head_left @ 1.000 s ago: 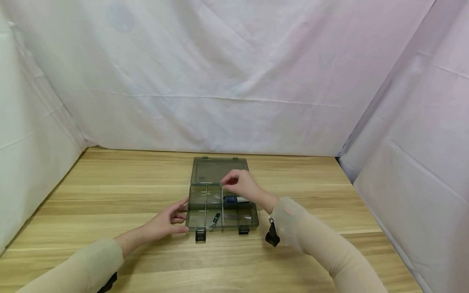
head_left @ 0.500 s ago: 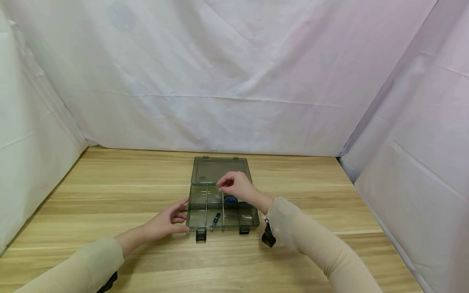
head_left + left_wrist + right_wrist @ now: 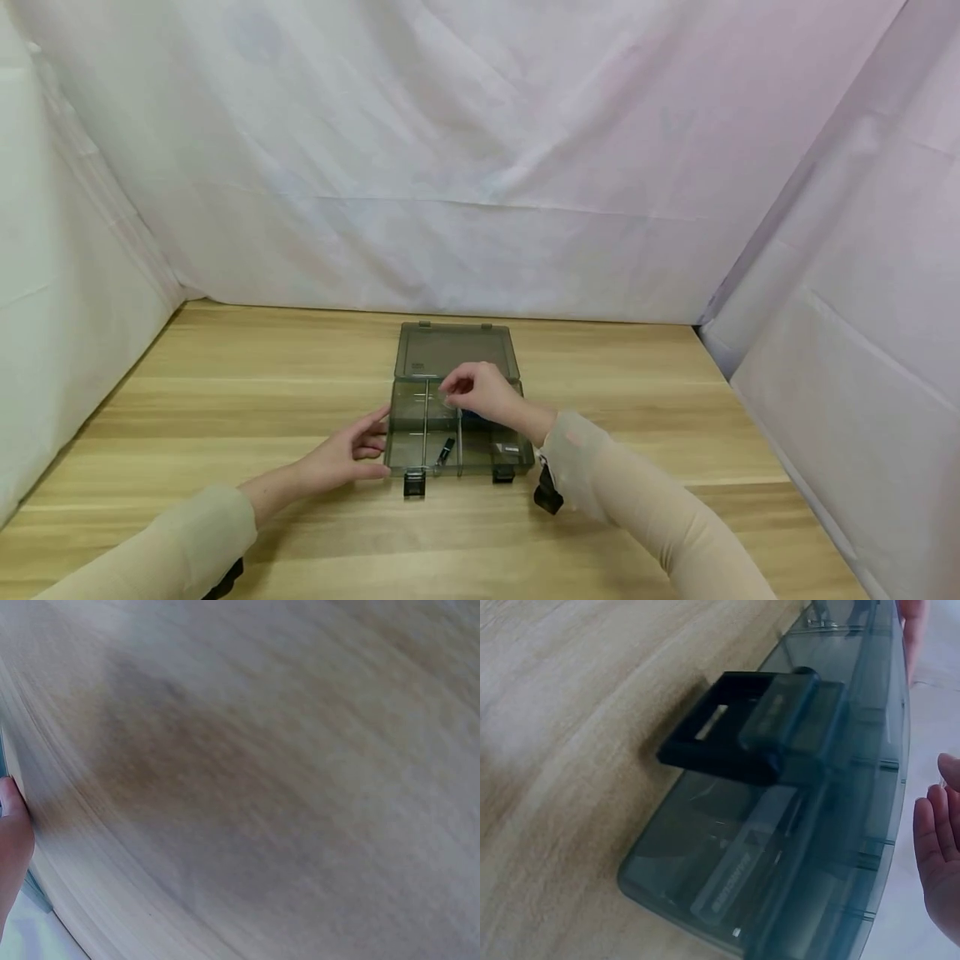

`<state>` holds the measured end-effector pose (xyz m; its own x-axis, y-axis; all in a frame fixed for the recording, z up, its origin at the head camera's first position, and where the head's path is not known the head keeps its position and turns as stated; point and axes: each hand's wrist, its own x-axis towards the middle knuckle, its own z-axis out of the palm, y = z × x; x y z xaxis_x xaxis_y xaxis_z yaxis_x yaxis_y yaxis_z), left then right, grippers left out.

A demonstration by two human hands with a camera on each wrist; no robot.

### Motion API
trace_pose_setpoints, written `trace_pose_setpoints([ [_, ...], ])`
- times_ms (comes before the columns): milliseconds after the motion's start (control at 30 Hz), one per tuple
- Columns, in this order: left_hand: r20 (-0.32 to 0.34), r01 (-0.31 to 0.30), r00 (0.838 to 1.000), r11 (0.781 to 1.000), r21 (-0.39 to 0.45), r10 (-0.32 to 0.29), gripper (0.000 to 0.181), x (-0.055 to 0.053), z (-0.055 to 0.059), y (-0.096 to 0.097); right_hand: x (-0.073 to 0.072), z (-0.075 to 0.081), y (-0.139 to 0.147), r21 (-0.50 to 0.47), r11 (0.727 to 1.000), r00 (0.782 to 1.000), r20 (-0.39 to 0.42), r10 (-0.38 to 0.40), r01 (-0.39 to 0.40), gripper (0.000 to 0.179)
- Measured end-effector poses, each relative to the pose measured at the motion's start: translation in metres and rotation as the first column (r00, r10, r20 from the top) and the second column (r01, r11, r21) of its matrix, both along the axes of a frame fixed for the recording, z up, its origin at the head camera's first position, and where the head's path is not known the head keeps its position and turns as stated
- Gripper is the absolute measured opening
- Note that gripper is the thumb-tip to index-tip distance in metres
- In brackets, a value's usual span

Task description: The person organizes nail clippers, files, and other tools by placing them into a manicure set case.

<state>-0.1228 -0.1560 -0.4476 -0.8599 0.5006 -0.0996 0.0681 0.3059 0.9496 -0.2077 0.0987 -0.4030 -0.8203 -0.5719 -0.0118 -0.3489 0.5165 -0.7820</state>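
Observation:
A smoky see-through divided box (image 3: 405, 450) lies on the table in the head view, its lid (image 3: 457, 350) laid back behind it. My left hand (image 3: 337, 454) rests against the box's left side, thumb at the front corner. Over the back compartments hangs my right hand (image 3: 483, 392), thumb and fingertips drawn together. Whether something small and clear sits between them cannot be made out. In the right wrist view the same hand (image 3: 939, 855) shows beyond the box wall. A small black stick (image 3: 446, 451) leans in the front middle compartment. My right hand mostly hides a dark blue item.
Two black latches, one at the front left (image 3: 414, 482) and one at the front right (image 3: 503, 474), hang off the box. A lettered pale strip (image 3: 739, 859) shows in the right wrist view. White cloth (image 3: 450, 167) walls surround the wooden table (image 3: 285, 350).
My right hand has moved slightly left and toward me, lower over the back middle compartment, covering more of the dark blue item. The left hand stays at the box's side.

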Motion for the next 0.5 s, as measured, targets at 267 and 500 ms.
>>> trace_pose_setpoints([
  [267,-0.006,0.005,1.0,1.0,0.01,-0.005,0.093,0.0015,-0.0038,0.0009,0.0042,-0.0058,-0.0005,0.012,1.0,1.0,0.005,0.015,-0.015,0.014],
  [500,-0.008,0.008,1.0,1.0,0.014,-0.008,0.094,-0.0002,-0.0042,0.0011,0.0035,-0.0055,-0.0031,0.041,0.999,1.0,-0.005,0.02,-0.019,0.014],
])
